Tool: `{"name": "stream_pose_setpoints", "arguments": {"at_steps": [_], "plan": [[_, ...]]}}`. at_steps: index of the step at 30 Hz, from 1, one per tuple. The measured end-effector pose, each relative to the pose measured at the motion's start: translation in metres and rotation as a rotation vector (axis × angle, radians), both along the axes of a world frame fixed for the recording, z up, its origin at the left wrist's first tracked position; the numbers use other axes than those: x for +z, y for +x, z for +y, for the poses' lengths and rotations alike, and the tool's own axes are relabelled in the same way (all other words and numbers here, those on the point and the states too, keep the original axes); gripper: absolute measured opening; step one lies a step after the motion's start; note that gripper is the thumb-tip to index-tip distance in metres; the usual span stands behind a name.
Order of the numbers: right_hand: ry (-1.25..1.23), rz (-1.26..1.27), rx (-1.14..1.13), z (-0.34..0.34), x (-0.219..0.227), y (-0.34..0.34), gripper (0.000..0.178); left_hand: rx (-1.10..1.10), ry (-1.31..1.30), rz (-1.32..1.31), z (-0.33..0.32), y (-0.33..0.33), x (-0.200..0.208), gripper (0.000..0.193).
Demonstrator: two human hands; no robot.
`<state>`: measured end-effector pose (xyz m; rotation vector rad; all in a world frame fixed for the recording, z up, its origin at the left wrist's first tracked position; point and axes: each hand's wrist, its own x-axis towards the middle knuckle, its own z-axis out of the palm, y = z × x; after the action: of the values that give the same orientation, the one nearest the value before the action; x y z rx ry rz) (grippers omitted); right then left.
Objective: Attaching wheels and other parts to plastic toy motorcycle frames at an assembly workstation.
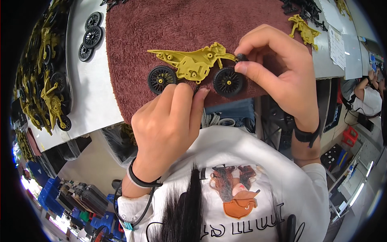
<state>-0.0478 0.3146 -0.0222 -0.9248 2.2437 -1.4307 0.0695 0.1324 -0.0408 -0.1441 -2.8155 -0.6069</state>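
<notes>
On the brown towel (pixel 161 24) at twelve o'clock lay one yellow motorcycle frame (pixel 193 61) with two black wheels (pixel 228 81), the right hand (pixel 278 68) pinching a small black part (pixel 241 57) at its front, the left hand (pixel 169 121) curled beneath, three spare wheels (pixel 90 36) at ten o'clock.

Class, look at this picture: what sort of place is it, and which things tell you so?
Probably a toy assembly workbench in a factory. The hands fit a yellow motorbike frame on a brown towel; finished bikes and spare wheels pile up at the left.
</notes>
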Motion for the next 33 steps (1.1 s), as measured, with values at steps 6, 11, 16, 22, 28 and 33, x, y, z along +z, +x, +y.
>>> {"name": "stream_pose_setpoints", "arguments": {"at_steps": [6,11,16,22,28,33], "plan": [[0.11,0.014,0.042,0.003,0.011,-0.01,0.021,0.01,-0.039,0.023,0.003,-0.004,-0.003,0.022],[0.111,0.083,0.118,-0.016,0.026,-0.031,0.014,0.026,-0.007,-0.005,0.004,-0.002,-0.002,0.021],[0.141,-0.121,0.398,-0.04,0.032,-0.059,0.017,0.051,0.044,-0.098,0.008,-0.006,0.004,0.019],[0.588,-0.182,0.503,-0.067,0.046,-0.074,0.018,0.117,0.159,-0.244,0.01,-0.012,0.013,0.023],[0.972,-0.362,0.646,-0.108,0.078,-0.074,0.017,0.107,0.182,-0.27,0.013,-0.015,0.018,0.023],[0.874,-0.042,0.46,-0.088,0.065,-0.071,0.022,0.089,0.145,-0.279,0.015,-0.015,0.015,0.022]]}}
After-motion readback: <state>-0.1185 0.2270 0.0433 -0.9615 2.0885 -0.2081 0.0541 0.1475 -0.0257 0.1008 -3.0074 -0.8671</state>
